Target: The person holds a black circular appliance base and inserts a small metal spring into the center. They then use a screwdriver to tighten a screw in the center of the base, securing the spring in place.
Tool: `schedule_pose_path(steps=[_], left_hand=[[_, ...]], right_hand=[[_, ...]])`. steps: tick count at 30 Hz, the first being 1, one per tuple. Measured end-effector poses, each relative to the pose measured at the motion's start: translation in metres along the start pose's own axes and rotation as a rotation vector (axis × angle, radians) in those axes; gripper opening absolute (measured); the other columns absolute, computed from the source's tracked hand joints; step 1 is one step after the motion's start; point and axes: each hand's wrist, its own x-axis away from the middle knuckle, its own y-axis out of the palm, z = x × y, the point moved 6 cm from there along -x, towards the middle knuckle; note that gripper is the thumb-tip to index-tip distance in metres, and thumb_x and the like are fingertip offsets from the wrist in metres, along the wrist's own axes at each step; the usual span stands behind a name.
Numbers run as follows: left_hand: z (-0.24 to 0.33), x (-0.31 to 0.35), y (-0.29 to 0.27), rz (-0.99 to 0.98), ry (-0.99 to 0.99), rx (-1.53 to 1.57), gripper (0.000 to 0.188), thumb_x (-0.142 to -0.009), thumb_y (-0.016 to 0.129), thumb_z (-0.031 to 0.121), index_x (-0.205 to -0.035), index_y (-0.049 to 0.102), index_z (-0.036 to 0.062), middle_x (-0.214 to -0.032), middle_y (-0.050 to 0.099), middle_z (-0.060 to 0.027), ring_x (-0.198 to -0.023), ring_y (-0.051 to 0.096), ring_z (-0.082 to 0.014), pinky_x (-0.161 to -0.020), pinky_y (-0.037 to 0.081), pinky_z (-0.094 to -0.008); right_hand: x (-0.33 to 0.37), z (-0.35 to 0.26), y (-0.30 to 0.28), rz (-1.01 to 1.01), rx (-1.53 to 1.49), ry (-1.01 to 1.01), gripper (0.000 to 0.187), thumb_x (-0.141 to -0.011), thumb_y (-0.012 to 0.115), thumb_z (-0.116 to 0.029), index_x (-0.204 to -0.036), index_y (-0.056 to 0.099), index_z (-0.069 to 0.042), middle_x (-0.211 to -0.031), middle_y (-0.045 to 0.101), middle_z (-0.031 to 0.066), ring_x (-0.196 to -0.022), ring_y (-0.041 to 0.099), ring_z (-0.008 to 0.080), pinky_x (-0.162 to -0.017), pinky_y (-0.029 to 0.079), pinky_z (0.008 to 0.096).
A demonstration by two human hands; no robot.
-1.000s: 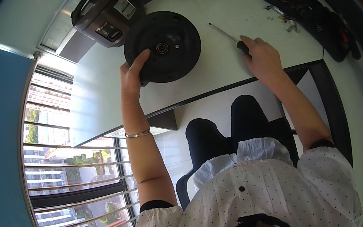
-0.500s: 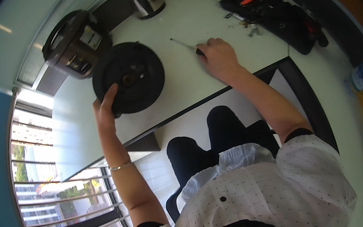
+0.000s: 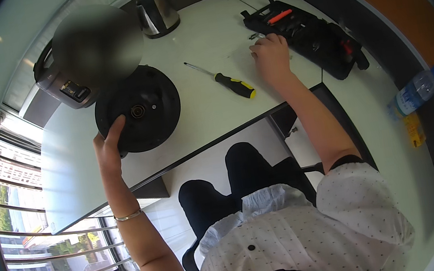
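My left hand [image 3: 110, 141] grips the near left rim of a round black disc-shaped part [image 3: 161, 124], thumb on top and fingers hidden beneath. The disc has a ringed hole near its middle. A screwdriver [image 3: 235, 85] with a black and yellow handle lies on the white table, between the disc and my right hand [image 3: 273, 58]. That hand rests by the near left edge of an open black tool case [image 3: 321, 42], over small metal pieces [image 3: 256, 35]. Its fingers are curled down together, and whatever they pinch is hidden.
Behind the disc stands a dark electric cooker [image 3: 58, 84], its upper part covered by a grey blur. A steel kettle [image 3: 157, 17] is at the back. A plastic bottle [image 3: 417, 91] and a yellow item [image 3: 413, 130] lie at the right. The table's dark front edge [image 3: 213, 146] runs before my knees.
My right hand has let go of the screwdriver, which now lies on the table, and has moved right to the tool case. My left hand still holds the disc. The whole view has shifted.
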Motion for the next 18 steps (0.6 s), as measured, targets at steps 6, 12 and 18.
schedule_pose_path(steps=[6, 12, 18], left_hand=[[0.000, 0.001, 0.001, 0.005, -0.003, 0.017, 0.053, -0.077, 0.073, 0.033, -0.106, 0.064, -0.0112, -0.094, 0.067, -0.0149, -0.086, 0.062, -0.0193, -0.081, 0.047, -0.0280], [-0.004, -0.001, 0.002, -0.012, 0.006, 0.040, 0.053, -0.078, 0.072, 0.031, -0.107, 0.063, -0.0123, -0.094, 0.067, -0.0154, -0.085, 0.062, -0.0196, -0.080, 0.048, -0.0289], [-0.004, 0.001, -0.001, -0.030, 0.016, 0.107, 0.049, -0.080, 0.070, 0.026, -0.108, 0.062, -0.0127, -0.094, 0.068, -0.0143, -0.084, 0.062, -0.0179, -0.078, 0.049, -0.0292]], right_hand=[[-0.026, 0.012, 0.037, -0.321, 0.351, -0.202, 0.013, -0.073, 0.062, -0.012, -0.078, 0.074, -0.009, -0.085, 0.069, 0.0075, -0.099, 0.056, 0.0244, -0.094, 0.035, 0.0401], [-0.029, 0.011, 0.053, -0.391, 0.435, -0.303, 0.014, -0.072, 0.063, -0.015, -0.079, 0.074, -0.009, -0.083, 0.069, 0.0088, -0.100, 0.057, 0.0245, -0.091, 0.036, 0.0384], [-0.031, 0.005, 0.055, -0.283, 0.399, -0.379, 0.011, -0.069, 0.061, -0.015, -0.068, 0.069, -0.009, -0.075, 0.067, 0.0088, -0.089, 0.059, 0.0244, -0.083, 0.040, 0.0379]])
